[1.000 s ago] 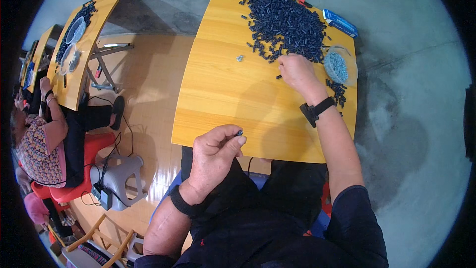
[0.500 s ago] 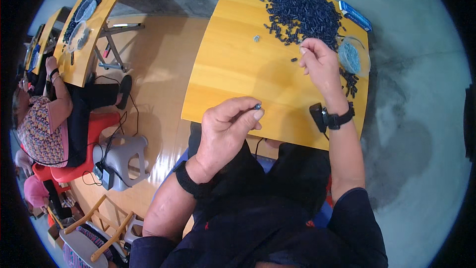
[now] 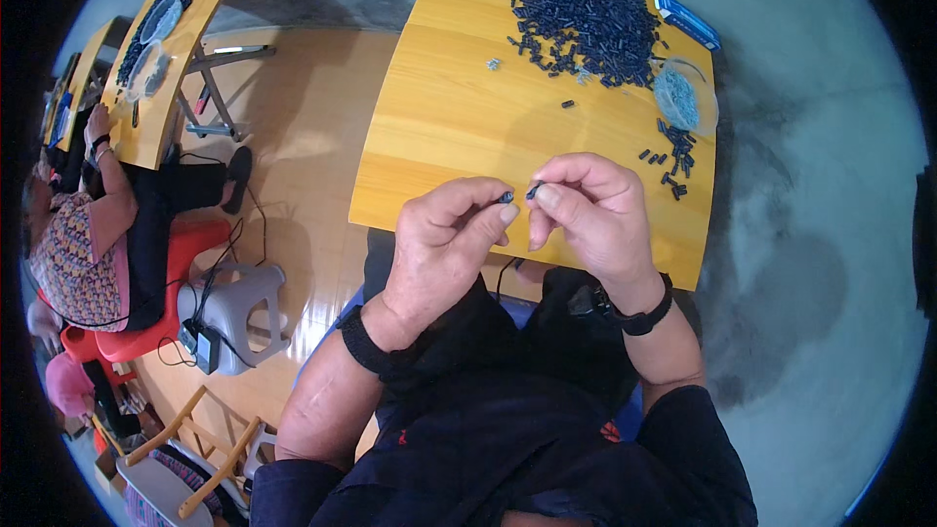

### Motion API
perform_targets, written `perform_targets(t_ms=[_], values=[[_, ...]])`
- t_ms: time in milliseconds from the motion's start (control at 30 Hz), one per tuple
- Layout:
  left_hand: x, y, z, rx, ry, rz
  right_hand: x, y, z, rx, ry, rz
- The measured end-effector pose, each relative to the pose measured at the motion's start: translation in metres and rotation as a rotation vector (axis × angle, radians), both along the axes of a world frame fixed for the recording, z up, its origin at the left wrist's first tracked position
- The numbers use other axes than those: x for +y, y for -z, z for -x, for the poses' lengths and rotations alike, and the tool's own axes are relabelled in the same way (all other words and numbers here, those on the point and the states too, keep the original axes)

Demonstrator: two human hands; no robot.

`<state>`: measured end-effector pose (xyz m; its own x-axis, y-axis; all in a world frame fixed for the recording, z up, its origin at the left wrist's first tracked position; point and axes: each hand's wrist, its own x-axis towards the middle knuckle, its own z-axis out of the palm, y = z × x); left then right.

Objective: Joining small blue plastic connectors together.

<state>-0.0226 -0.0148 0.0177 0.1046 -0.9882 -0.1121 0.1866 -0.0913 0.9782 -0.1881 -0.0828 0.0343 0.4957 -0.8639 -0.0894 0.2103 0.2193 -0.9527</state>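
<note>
Both hands are up together over the near edge of the yellow table, almost knuckle to knuckle. The left hand pinches a small dark piece between thumb and forefinger, the other fingers curled in under the palm. Right beside it, the right hand pinches a second small dark piece the same way, its tip pointing at the first one; the two bits sit just apart or barely touching, too small to call. Each wrist has a black band on it.

Across the table from the hands, at the far side, lies a big heap of dark little pieces, with strays scattered around its near edge. To the right of that heap sits a clear round dish with pale bits inside, and a loose cluster of dark pieces lies on the table just on the near side of the dish. Beyond the dish, at the table's far right corner, lies a blue box.

Well off to the left of the table, another person sits on a red chair at a second yellow table, with a grey stool nearby.
</note>
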Motion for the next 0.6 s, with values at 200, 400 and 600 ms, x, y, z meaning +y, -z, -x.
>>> perform_targets(t_ms=[200,400,600], values=[[0.0007,0.0009,0.0001,0.013,0.011,-0.003,0.0033,0.0047,-0.0023,-0.034,-0.027,0.002],[0.0004,0.0010,0.0004,0.012,0.012,0.057,0.0044,0.0077,-0.0017,-0.082,-0.044,-0.033],[0.0003,0.0005,-0.0029,0.007,0.028,-0.002,0.0033,0.0088,0.0011,-0.039,-0.020,0.054]])
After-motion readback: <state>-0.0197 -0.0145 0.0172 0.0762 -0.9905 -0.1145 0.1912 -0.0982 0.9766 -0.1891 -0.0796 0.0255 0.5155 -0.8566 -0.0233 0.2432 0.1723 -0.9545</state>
